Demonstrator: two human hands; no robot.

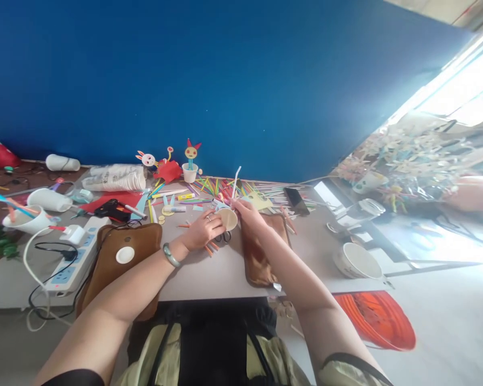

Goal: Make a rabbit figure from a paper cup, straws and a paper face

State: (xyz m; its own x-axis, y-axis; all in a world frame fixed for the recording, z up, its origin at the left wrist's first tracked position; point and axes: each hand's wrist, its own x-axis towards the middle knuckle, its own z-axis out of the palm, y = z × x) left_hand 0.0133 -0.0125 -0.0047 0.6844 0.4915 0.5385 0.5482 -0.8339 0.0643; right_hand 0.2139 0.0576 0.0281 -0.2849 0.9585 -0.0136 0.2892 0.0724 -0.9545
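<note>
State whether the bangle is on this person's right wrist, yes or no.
No: the bangle circles the wrist of the left hand, while the wrist of the right hand is bare.

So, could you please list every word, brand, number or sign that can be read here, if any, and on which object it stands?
No text can be read with certainty.
Stacked paper cups: dark lettering, too blurred to read.
Small yellow tube: marks, too small to read.
Cup in the left hand: no lettering visible.
</note>
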